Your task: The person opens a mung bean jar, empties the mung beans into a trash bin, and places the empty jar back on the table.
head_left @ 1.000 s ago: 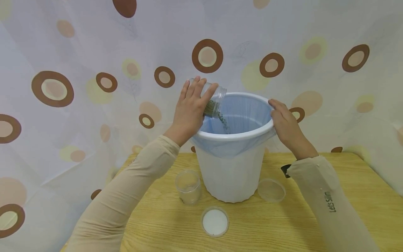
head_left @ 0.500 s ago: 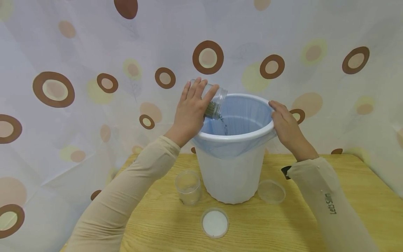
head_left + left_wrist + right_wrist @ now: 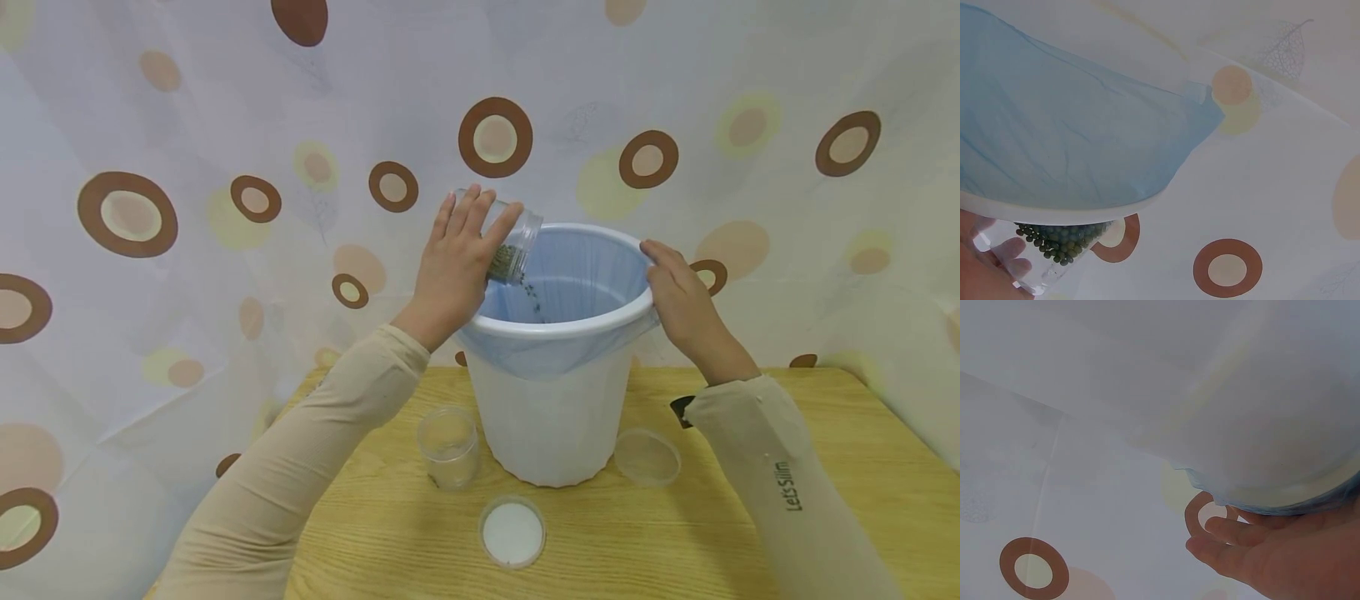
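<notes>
My left hand (image 3: 452,265) grips a clear jar (image 3: 525,233) of small green beans (image 3: 504,262), tilted with its mouth over the bin's left rim. A thin stream of beans falls from the mouth into the blue-lined white trash bin (image 3: 555,417). In the left wrist view, green beans (image 3: 1063,242) lie in the tilted jar, partly behind the bin's rim. My right hand (image 3: 686,304) rests against the right side of the rim. Its fingers (image 3: 1235,532) look fairly straight in the right wrist view. The blue bin liner (image 3: 592,258) folds over the rim. The bin's bottom is hidden.
On the wooden table (image 3: 787,442), a clear empty jar (image 3: 450,450) stands left of the bin. A round lid with a white disc (image 3: 513,533) lies in front, and a clear lid (image 3: 647,457) lies to the right. A patterned curtain (image 3: 555,67) hangs behind.
Beans keep running from the tilted jar, and the stream looks thinner than a second ago. Both hands stay nearly in place; the whole head view has shifted slightly.
</notes>
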Demonstrator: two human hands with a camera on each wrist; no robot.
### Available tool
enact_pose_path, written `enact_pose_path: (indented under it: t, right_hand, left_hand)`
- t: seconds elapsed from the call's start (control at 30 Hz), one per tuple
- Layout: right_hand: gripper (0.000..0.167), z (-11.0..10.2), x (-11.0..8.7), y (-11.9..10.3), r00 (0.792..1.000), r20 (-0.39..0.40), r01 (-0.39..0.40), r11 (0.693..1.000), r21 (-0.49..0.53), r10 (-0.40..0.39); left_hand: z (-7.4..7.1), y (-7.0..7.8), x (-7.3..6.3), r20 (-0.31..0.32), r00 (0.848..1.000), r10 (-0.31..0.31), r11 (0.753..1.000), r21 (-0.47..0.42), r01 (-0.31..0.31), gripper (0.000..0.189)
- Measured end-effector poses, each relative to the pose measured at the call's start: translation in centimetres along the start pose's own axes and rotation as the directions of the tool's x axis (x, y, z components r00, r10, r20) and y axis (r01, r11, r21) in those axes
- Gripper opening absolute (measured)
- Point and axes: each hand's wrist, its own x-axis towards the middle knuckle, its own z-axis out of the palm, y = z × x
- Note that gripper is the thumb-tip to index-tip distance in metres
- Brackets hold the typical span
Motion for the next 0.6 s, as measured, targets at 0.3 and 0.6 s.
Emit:
enact_pose_path:
  t: [0.3, 0.6]
  right_hand:
    - [0.057, -0.02, -0.05, 0.01, 1.000, -0.002, 0.006, 1.000, 0.009, -0.006]
    - [0.057, -0.01, 0.02, 0.08, 1.000, -0.005, 0.011, 1.000, 0.007, -0.011]
  left_hand:
    - [0.01, 0.05, -0.08, -0.009, 1.000, 0.009, 1.000, 0.011, -0.009, 0.066]
    - [0.00, 0.06, -0.04, -0.012, 1.000, 0.017, 1.000, 0.021, -0.017, 0.066]
